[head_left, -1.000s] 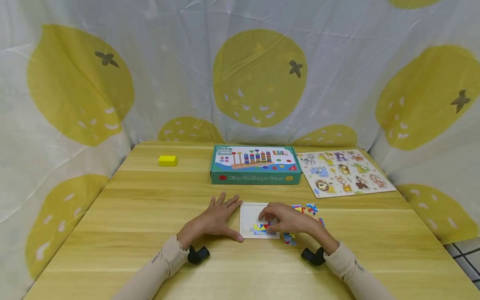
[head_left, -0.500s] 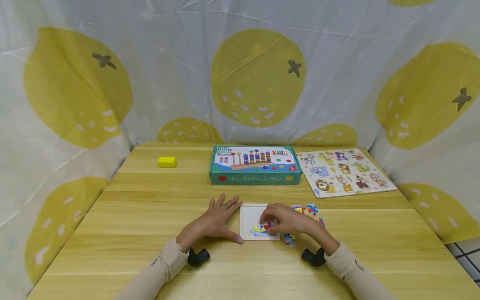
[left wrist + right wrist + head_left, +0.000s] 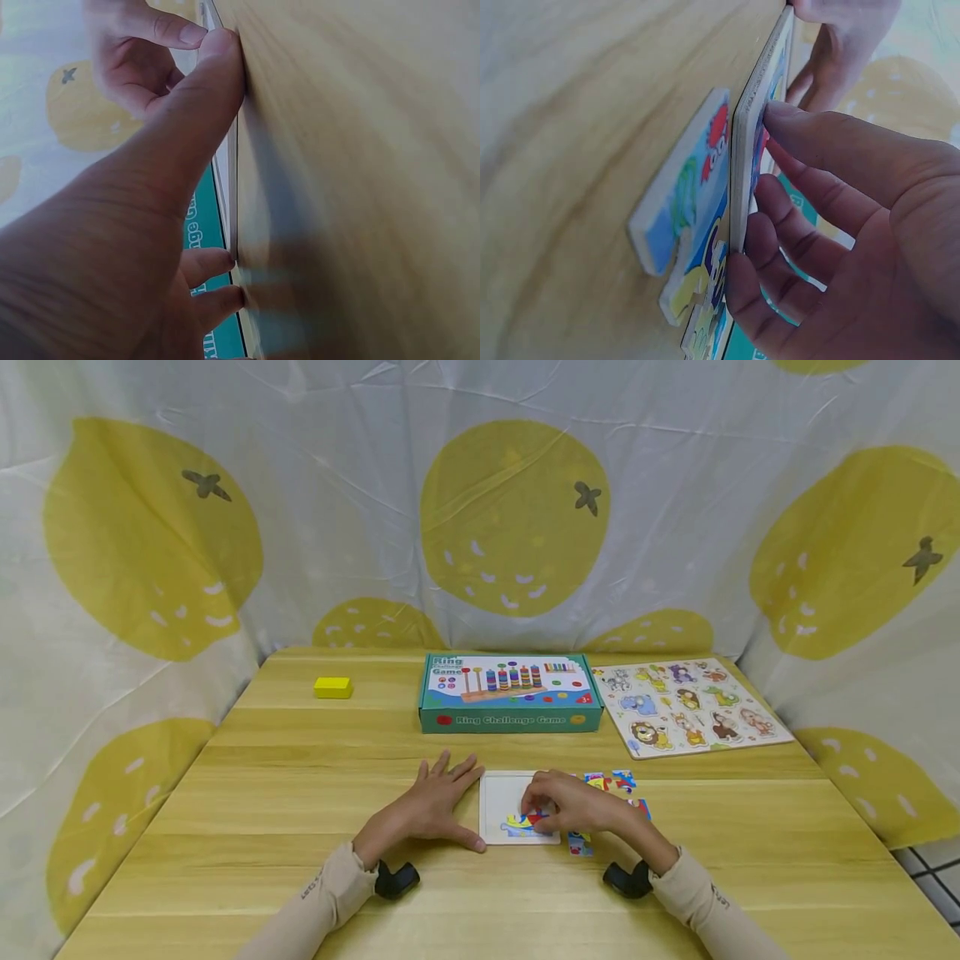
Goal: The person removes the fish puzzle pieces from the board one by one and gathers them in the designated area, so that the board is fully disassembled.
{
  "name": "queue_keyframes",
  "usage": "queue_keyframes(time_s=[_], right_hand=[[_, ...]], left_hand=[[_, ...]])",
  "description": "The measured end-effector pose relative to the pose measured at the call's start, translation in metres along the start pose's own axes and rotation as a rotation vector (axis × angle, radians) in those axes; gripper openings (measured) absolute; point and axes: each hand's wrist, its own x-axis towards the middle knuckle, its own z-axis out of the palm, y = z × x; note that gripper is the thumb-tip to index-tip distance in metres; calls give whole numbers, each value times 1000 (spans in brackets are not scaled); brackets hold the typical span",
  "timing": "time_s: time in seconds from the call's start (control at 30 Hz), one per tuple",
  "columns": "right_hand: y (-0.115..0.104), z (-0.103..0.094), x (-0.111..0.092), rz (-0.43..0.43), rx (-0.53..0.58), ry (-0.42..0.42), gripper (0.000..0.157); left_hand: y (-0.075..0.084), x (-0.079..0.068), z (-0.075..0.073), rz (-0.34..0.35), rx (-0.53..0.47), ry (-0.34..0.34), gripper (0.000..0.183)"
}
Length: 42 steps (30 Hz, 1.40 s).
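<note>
A small white puzzle tray [image 3: 501, 795] lies flat on the table between the hands. My left hand [image 3: 433, 808] rests beside its left edge with fingers spread; thumb and fingertips touch the rim. Inside the tray, along the near side, are joined puzzle pieces [image 3: 514, 828] in yellow, blue and white. Over the tray's right part, my right hand [image 3: 576, 802] curls thumb and fingers around a reddish puzzle piece [image 3: 760, 154], which the fingers partly cover. Several loose puzzle pieces [image 3: 686, 184] lie right of the tray, one with a red crab, partly below the right hand in the head view.
Behind the tray stands a green Ring Challenge Game box [image 3: 512, 720]. An animal puzzle board [image 3: 693, 710] lies at the back right. A yellow block [image 3: 333, 687] sits at the back left. A lemon-print curtain [image 3: 517, 518] hangs around the table.
The right fingers shift slightly over the tray, and more of the red area shows at the fingertips. The left hand stays against the tray edge. The head view has tilted slightly.
</note>
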Motion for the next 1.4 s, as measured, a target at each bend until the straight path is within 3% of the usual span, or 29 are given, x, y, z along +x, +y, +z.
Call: queue_keyframes(time_s=[1.03, 1.4], right_hand=[[-1, 3, -3, -12, 48, -10, 18], [-4, 2, 0, -13, 199, -32, 15]], left_hand=[[3, -2, 3, 2, -3, -3, 110], [3, -1, 1, 8, 23, 9, 110]])
